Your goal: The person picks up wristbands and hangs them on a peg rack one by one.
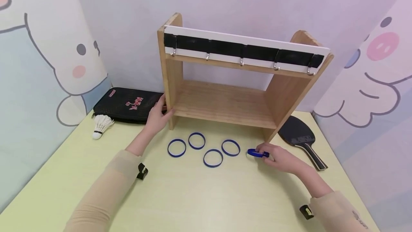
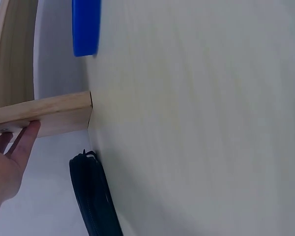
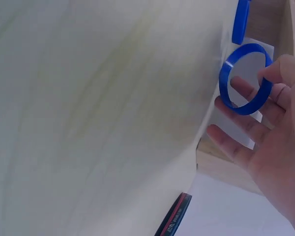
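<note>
My right hand (image 1: pixel 278 157) pinches a blue ring (image 3: pixel 225 81), a thin band, between thumb and index finger, near the right foot of a wooden shelf (image 1: pixel 222 108). The other fingers are spread beneath the ring in the right wrist view. With fairly straight fingers, my left hand (image 1: pixel 157 117) touches the outer face of the shelf's left side panel (image 2: pixel 64 118). Several more blue rings lie flat on the table before the shelf, among them a left one (image 1: pixel 176 156) and a front one (image 1: pixel 213 166). A row of metal hooks (image 1: pixel 241 62) runs along the shelf's top front board.
Behind my left hand lies a black zip case (image 1: pixel 119 105), with a white shuttlecock (image 1: pixel 101 124) in front of it. To the right of the shelf lies a black table tennis bat (image 1: pixel 297 131). Walls with cartoon figures enclose the pale table (image 1: pixel 209 199).
</note>
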Tool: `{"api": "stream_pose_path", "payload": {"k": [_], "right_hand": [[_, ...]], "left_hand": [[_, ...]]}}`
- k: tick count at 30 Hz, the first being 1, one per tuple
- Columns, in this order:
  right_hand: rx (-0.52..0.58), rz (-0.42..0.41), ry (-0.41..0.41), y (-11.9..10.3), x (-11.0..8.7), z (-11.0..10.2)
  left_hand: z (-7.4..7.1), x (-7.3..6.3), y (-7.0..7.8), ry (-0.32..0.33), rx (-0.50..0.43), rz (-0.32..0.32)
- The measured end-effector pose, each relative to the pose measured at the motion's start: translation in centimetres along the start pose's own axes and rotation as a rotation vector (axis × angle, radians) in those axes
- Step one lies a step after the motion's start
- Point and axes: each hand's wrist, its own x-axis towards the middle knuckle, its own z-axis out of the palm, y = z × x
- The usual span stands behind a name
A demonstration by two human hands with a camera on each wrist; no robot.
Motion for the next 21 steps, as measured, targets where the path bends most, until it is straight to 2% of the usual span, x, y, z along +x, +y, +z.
{"api": "stream_pose_path", "payload": {"k": [5,13,21], "right_hand": [[0.053,-0.006,0.018,-0.9,0.3,-0.7],[0.081,-0.003,0.128,-3.3,1.2,-2.5],[0.165,0.001,0.227,-6.1,2.7,-3.9]], "left_hand": [[-0.1,0.0,0.2,-0.013,-0.003,-0.018],[-0.2,0.2,0.0,-0.04,0.008,-0.017],[-0.5,0.1,0.2,-0.062,0.012,-0.015]]}}
